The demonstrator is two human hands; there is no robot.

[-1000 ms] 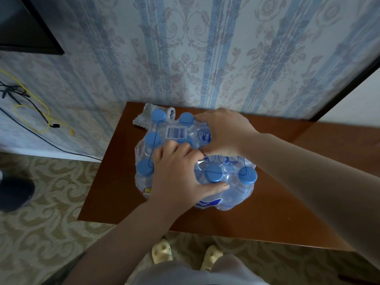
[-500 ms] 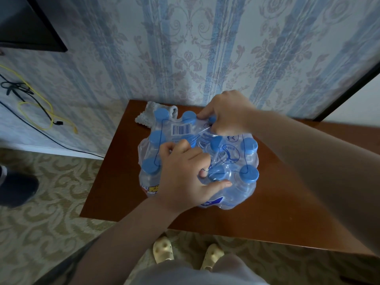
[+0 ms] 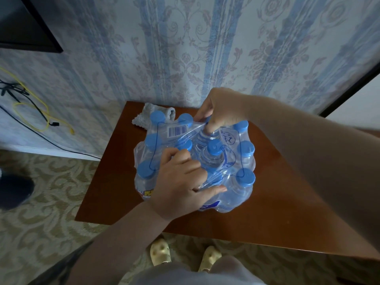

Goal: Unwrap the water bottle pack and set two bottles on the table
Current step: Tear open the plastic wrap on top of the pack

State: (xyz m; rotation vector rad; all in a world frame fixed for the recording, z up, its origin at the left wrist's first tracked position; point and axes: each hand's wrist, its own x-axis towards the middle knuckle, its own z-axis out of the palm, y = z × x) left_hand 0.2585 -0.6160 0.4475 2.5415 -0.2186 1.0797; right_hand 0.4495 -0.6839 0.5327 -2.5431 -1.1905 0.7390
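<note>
Both hands claw into the bottle pack (image 3: 230, 192) on the table (image 3: 267, 212). The left hand (image 3: 181, 186) and the right hand (image 3: 222, 112) each pinch its plastic wrap (image 3: 186, 136), stretched taut between them.

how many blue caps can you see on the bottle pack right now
8 blue caps: two at the far edge, two on the left, two in the middle, three... no, right side shows, so 9. The hands may hide more.
</note>
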